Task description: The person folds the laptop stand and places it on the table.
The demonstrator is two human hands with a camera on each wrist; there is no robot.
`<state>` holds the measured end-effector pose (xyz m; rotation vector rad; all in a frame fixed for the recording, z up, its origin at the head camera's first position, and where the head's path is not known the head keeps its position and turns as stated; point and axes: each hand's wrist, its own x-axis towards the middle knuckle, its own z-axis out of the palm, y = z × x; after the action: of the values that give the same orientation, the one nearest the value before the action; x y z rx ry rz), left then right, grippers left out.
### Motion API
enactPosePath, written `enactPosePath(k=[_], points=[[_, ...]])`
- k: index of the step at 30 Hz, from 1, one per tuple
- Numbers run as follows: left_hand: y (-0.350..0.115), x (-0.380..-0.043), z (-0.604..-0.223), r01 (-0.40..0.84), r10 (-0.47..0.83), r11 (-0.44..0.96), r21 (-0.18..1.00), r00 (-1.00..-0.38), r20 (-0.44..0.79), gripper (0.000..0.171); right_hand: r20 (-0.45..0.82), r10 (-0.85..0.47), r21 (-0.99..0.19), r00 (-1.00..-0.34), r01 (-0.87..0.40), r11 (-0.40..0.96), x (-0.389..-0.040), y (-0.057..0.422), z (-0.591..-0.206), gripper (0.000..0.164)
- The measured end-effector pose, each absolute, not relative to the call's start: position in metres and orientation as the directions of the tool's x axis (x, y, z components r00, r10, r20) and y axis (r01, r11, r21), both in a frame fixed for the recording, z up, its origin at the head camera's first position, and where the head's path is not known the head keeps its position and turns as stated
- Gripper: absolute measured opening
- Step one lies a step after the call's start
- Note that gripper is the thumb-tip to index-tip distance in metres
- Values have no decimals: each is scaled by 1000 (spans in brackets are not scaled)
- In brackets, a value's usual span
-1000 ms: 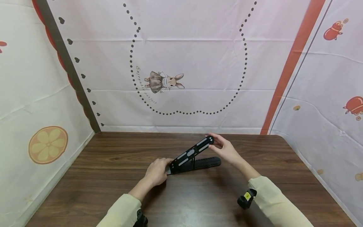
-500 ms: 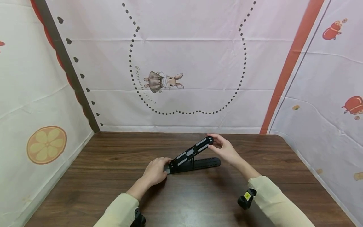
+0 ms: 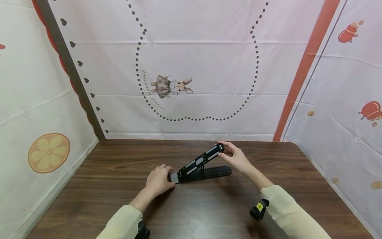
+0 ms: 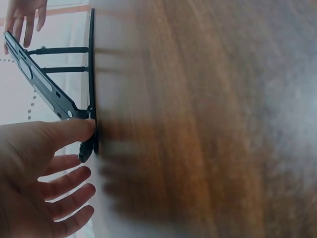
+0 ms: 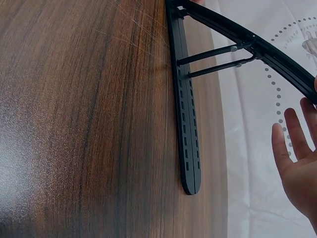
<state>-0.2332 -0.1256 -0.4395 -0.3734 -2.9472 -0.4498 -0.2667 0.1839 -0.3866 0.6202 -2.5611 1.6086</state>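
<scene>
A black folding laptop stand (image 3: pixel 199 161) with grey pads stands on the table, its upper arm raised at a slant over the flat base (image 3: pixel 217 171). Two thin struts (image 5: pixel 213 54) link arm and base in the right wrist view. At the hinge end my left hand (image 3: pixel 158 181) has the thumb on the near side and fingers on the far side, around the grey-padded tip (image 3: pixel 174 178). My right hand (image 3: pixel 237 161) holds the raised arm's upper end between thumb and fingers. In the left wrist view, the lower fingers of my left hand (image 4: pixel 29 173) hang loosely curved.
The dark wooden table (image 3: pixel 119 159) reaches back to a white printed cloth (image 3: pixel 203 66). More printed cloth borders the left and right sides. A black wrist device (image 3: pixel 259 209) sits at my right sleeve.
My left hand has slid left along the hinge end, baring the grey-padded tip. The stand keeps nearly the same angle, and my right hand stays at its upper end.
</scene>
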Motion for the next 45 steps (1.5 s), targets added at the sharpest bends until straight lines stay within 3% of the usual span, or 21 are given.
enactPosePath(k=[6,45], points=[[-125,-234,-442,251,206,926,283,-962,178,38,255,-297,-855,-920,-358,375,-267,183,-388,45],[-124,-273,-442,169,121,942,290,-977,174,33,277,-191,-871,-942,-330,363,-269,164,-387,49]])
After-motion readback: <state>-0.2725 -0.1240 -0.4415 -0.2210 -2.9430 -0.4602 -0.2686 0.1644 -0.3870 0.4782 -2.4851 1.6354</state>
